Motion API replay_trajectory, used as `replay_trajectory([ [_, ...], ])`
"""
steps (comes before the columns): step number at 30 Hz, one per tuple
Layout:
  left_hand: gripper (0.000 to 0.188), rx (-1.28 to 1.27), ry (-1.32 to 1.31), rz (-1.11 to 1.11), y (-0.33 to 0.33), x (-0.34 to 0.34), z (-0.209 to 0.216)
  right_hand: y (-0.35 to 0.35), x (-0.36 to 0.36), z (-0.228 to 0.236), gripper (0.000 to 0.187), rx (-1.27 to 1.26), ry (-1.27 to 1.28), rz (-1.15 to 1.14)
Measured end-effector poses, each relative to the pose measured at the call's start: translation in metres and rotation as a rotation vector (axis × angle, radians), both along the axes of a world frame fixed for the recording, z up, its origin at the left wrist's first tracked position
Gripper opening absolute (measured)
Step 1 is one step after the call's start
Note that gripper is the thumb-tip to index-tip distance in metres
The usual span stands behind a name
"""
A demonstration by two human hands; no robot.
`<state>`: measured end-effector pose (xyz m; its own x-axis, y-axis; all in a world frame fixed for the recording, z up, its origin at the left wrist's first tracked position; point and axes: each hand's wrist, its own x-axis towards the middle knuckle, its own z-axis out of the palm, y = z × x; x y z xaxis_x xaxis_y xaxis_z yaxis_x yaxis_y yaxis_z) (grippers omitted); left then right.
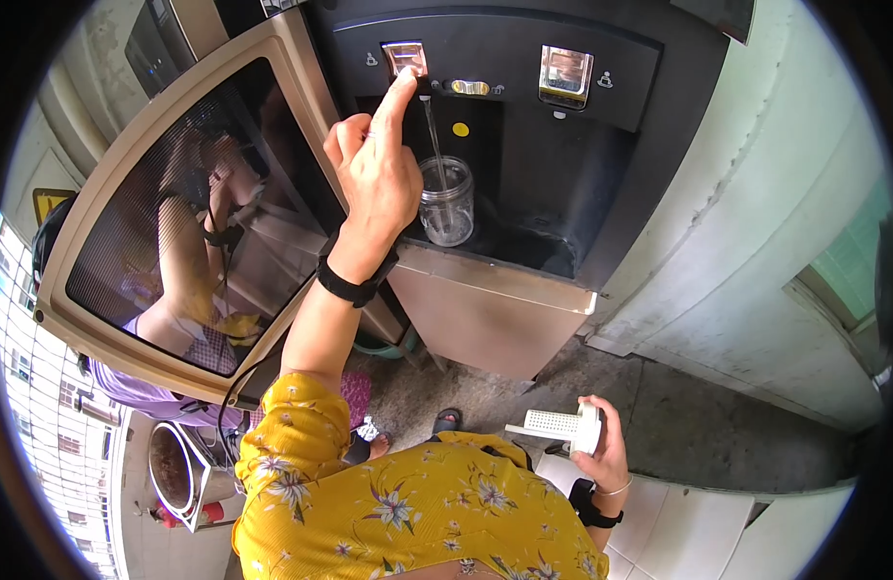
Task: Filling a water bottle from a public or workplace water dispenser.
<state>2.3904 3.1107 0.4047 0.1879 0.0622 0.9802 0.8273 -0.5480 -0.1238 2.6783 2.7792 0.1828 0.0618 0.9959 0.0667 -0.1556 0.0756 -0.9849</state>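
Note:
My left hand (380,179) reaches up to the water dispenser, its index finger stretched out onto the shiny push button (404,60) at the left. The other fingers are loosely bent and hold nothing. Just right of this hand, a thin stream of water runs from the spout (425,98) into a clear jar (448,208) standing upright in the black recess. Low on the right, my right hand (609,445) is closed around a white lid (587,428) with a perforated strainer tube (552,423) sticking out to the left.
A second shiny push button (566,72) sits right on the black panel (504,48). The brown-framed dispenser door (190,222) stands open at the left, its dark glass reflecting arms. Another person's purple clothing (151,387) shows beyond it. A pale wall (756,203) bounds the right.

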Motion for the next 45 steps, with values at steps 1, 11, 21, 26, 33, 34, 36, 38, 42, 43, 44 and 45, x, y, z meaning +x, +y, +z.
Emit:
replay_trajectory([
  [1,0.083,-0.007,-0.004,-0.007,-0.002,0.0,0.001,0.0,0.0,0.001,0.096,0.002,-0.002,0.0],
  [11,0.085,-0.265,-0.233,-0.264,-0.038,-0.008,-0.034,-0.01,-0.002,0.003,0.095,-0.01,0.028,0.0],
  [21,0.126,-0.873,-0.665,-0.375,-0.016,0.026,-0.136,-0.021,0.001,0.003,0.095,0.004,-0.013,-0.018],
  [26,0.113,-0.886,-0.8,-0.375,0.0,0.042,-0.124,-0.035,-0.008,0.007,0.102,0.004,0.014,-0.043],
  [33,0.106,-0.96,-0.777,-0.719,-0.059,0.015,-0.128,-0.037,-0.008,0.004,0.103,0.013,0.011,-0.01],
  [34,0.107,-0.987,-0.758,-0.757,-0.079,0.007,-0.129,-0.036,-0.008,0.002,0.103,0.018,0.015,0.003],
  [36,0.111,-1.03,-0.621,-0.622,-0.116,-0.014,-0.134,-0.033,-0.013,0.006,0.103,0.013,0.047,0.038],
  [38,0.111,-1.247,-0.79,-0.794,-0.161,-0.035,-0.142,-0.028,-0.018,0.006,0.103,0.005,0.085,0.068],
  [42,0.106,-1.378,-1.056,-0.889,-0.246,-0.094,-0.168,-0.013,-0.026,-0.011,0.101,0.0,0.115,0.172],
  [43,0.104,-1.385,-1.114,-0.834,-0.265,-0.112,-0.176,-0.007,-0.032,-0.011,0.1,-0.013,0.124,0.234],
  [44,0.103,-1.368,-1.055,-0.704,-0.284,-0.121,-0.169,-0.003,-0.038,-0.012,0.099,-0.03,0.13,0.287],
  [45,0.103,-1.366,-1.065,-0.617,-0.301,-0.136,-0.175,0.0,-0.044,-0.013,0.096,-0.038,0.141,0.327],
])
